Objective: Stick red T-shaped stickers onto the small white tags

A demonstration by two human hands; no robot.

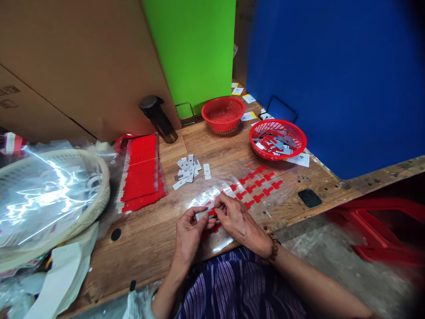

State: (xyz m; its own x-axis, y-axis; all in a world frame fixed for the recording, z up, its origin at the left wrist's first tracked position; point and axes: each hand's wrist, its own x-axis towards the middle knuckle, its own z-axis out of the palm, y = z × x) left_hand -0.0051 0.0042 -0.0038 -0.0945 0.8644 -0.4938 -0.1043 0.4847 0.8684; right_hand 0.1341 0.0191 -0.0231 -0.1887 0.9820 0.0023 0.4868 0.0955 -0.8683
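My left hand (190, 230) pinches a small pale grey plate (201, 215) between thumb and fingers, above the near part of a clear sheet. Close beside it, my right hand (238, 223) has thumb and forefinger pressed together at a red piece (212, 212) by the plate's right end. Whether that piece is stuck to the plate is hidden by the fingers. Rows of red cross-like stickers (259, 183) show on the clear sheet (234, 186), which runs under both hands. Beyond the left hand lies a loose heap of grey slotted plates (188, 170), with a single plate (207, 171) next to it.
A red basket (300, 146) of plates and red pieces stands at right; another red basket (223, 116) sits behind. Stacked red sheets (139, 173), a dark flask (159, 119) and a bagged white basket (104, 190) are left. Green (195, 53) and blue panels (332, 79) border the table.
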